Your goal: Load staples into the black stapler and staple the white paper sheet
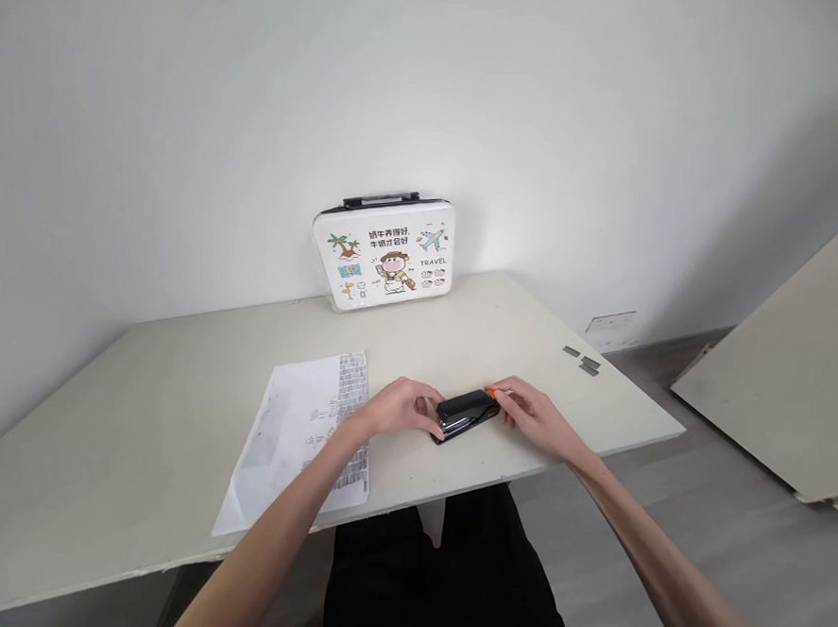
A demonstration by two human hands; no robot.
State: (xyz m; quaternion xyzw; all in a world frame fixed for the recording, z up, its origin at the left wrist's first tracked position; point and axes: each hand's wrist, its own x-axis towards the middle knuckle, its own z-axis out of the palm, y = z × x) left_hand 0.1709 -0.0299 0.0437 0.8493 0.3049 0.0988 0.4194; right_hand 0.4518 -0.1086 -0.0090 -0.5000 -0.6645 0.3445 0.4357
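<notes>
A black stapler (pixel 466 413) with an orange piece at its right end rests on the table near the front edge. My left hand (pixel 403 406) grips its left end between thumb and fingers. At the other end, my right hand (pixel 528 409) pinches the orange part. Several strips of staples (pixel 590 364) lie on the table to the right of my right hand. Under my left forearm is a stack of paper (pixel 290 425), printed with dark blocks along its right side and partly covered by the arm.
A white travel case (pixel 387 254) with cartoon pictures and a black handle stands against the wall at the back of the pale table (pixel 182 385). A wall socket (pixel 610 322) sits low at the right. A light board (pixel 792 376) is beyond the table's right edge.
</notes>
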